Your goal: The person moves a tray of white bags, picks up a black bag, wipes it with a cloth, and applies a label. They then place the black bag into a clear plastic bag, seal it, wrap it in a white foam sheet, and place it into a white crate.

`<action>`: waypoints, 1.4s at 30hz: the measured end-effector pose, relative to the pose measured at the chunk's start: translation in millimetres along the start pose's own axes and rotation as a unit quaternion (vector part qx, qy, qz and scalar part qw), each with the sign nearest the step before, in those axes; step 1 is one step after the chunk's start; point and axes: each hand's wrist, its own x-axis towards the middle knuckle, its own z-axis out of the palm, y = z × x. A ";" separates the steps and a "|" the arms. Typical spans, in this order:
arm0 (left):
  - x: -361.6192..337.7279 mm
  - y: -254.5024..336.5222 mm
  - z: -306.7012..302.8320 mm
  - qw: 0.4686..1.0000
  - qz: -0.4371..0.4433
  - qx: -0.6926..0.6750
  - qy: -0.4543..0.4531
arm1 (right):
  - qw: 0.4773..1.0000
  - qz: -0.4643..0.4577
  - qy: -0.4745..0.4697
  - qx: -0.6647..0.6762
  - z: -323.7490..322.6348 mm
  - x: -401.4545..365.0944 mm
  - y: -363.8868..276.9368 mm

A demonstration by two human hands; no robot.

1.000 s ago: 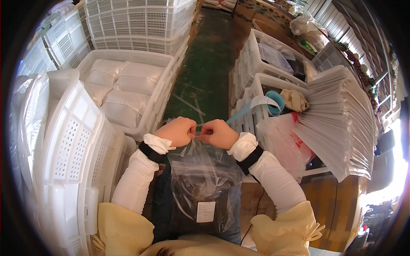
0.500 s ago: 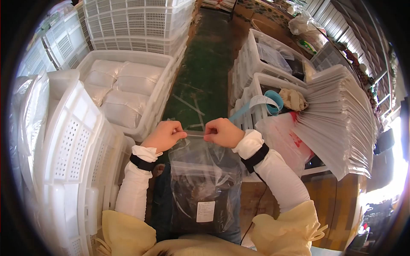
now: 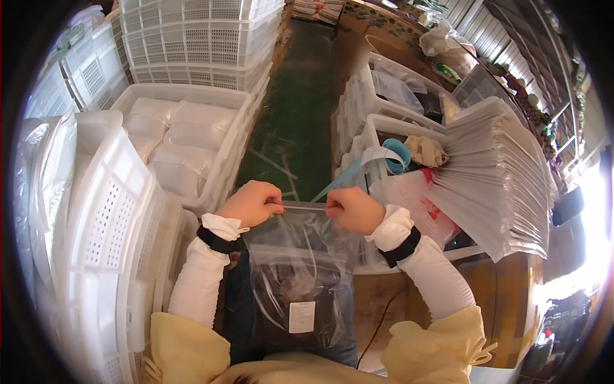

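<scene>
A clear plastic bag (image 3: pixel 297 232) lies over my lap, its top edge pulled into a straight line. At the left end of that edge, my left hand (image 3: pixel 251 203) pinches the plastic between thumb and fingers. My right hand (image 3: pixel 355 210) grips the same edge farther right, fingers curled closed. Lower in the bag is a dark packet (image 3: pixel 268 291), with a pale band running across above it. A white printed label (image 3: pixel 302 317) shows on its front; the print is too small to read.
On the left stand white plastic crates (image 3: pixel 121 211), one holding several wrapped white packages (image 3: pixel 182 163). To the right are more crates (image 3: pixel 377 128), a blue tape roll (image 3: pixel 398 155), a red-marked plastic bag (image 3: pixel 409 195) and a fanned stack of white sheets (image 3: pixel 495 173). Green floor (image 3: pixel 291 96) runs between.
My right hand has moved right, away from my left, and the bag's top edge between them is now longer and straighter. The whole view has shifted slightly.
</scene>
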 end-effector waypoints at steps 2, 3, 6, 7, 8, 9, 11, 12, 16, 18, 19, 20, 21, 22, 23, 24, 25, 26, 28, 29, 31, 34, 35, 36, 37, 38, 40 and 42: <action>-0.6 0.6 -1.7 0.999 -0.026 -0.021 -0.005 | 0.998 0.035 -0.009 -0.053 -9.1 -7.9 -3.6; -1.3 1.4 -3.7 0.999 -0.040 -0.031 -0.007 | 0.998 0.037 -0.014 -0.056 -10.8 -10.9 -3.6; -4.6 1.4 -12.6 0.997 -0.070 0.013 -0.011 | 0.997 0.036 -0.025 -0.058 -19.3 -20.5 2.0; -7.1 -5.5 -13.6 0.998 -0.063 -0.023 0.003 | 0.998 0.029 -0.026 -0.052 -25.9 -24.3 8.1; -11.5 -16.6 -13.3 0.997 -0.057 -0.058 0.017 | 0.998 0.023 -0.027 -0.046 -29.4 -27.3 11.7; -15.3 -19.6 -15.7 0.994 -0.049 -0.094 0.030 | 0.997 0.016 -0.018 -0.077 -29.0 -31.3 12.1; -19.8 -23.9 -18.8 0.992 -0.087 -0.086 0.042 | 0.990 0.000 -0.001 -0.140 -26.7 -39.5 12.5; -20.9 -22.5 -19.2 0.991 -0.099 -0.077 0.044 | 0.991 -0.001 0.008 -0.136 -25.6 -38.7 14.9; -24.5 -14.7 -20.6 0.991 -0.116 -0.046 0.050 | 0.996 -0.006 0.033 -0.087 -21.0 -37.2 21.3; -28.0 -16.0 -19.7 0.991 -0.107 -0.052 0.065 | 0.997 -0.008 0.027 -0.073 -23.2 -37.7 19.8; -30.4 -17.3 -19.3 0.991 -0.103 -0.055 0.072 | 0.997 -0.008 0.018 -0.079 -26.6 -39.9 15.5; -32.8 -18.9 -19.6 0.988 -0.098 -0.090 0.081 | 0.996 -0.008 0.009 -0.085 -30.0 -41.9 11.5; -35.7 -20.9 -19.6 0.984 -0.093 -0.125 0.090 | 0.995 -0.020 0.014 -0.099 -31.7 -44.2 9.4; -38.9 -21.6 -17.8 0.978 -0.089 -0.160 0.097 | 0.993 -0.031 0.020 -0.112 -32.2 -47.9 7.8; -44.2 -20.5 -14.2 0.958 -0.080 -0.254 0.110 | 0.991 -0.042 0.024 -0.125 -33.0 -52.0 5.5; -52.1 -17.5 -10.5 0.928 -0.071 -0.344 0.123 | 0.994 -0.061 0.012 -0.085 -36.3 -58.6 1.0; -60.4 -15.6 -6.6 0.890 -0.061 -0.432 0.135 | 0.996 -0.081 0.000 -0.044 -40.3 -67.9 -5.3; -68.8 -15.6 -1.9 0.871 -0.080 -0.480 0.071 | 0.995 -0.100 -0.013 -0.002 -41.4 -76.6 -11.8; -82.1 -11.0 19.5 0.878 -0.095 -0.469 0.002 | 0.993 -0.106 -0.030 0.047 -29.7 -101.0 -24.9; -87.2 -9.4 27.8 0.880 -0.103 -0.462 -0.034 | 0.991 -0.109 -0.038 0.072 -24.8 -111.6 -29.7; -97.9 -8.9 30.4 0.904 -0.132 -0.400 -0.067 | 0.989 -0.092 -0.082 0.086 -21.9 -126.3 -36.6; -120.0 -5.7 41.8 0.942 -0.037 -0.328 -0.056 | 0.990 -0.112 -0.073 0.053 -2.7 -152.5 -35.0; -127.7 -4.4 45.9 0.951 0.019 -0.305 -0.038 | 0.989 -0.130 -0.058 0.029 4.9 -160.5 -32.9; -134.3 -3.3 45.5 0.959 0.019 -0.279 -0.048 | 0.988 -0.127 -0.074 0.044 12.7 -167.0 -30.5; -139.9 0.3 45.2 0.965 0.014 -0.258 -0.053 | 0.986 -0.125 -0.089 0.059 20.9 -172.5 -27.8; -145.1 6.2 42.7 0.970 0.009 -0.236 -0.058 | 0.984 -0.124 -0.104 0.074 27.9 -177.4 -26.5; -154.6 10.9 41.3 0.978 0.014 -0.195 -0.067 | 0.986 -0.140 -0.061 0.074 39.1 -187.0 -27.1; -159.4 24.5 35.2 0.990 0.019 -0.141 -0.023 | 0.989 -0.129 -0.013 0.078 42.2 -190.0 -29.6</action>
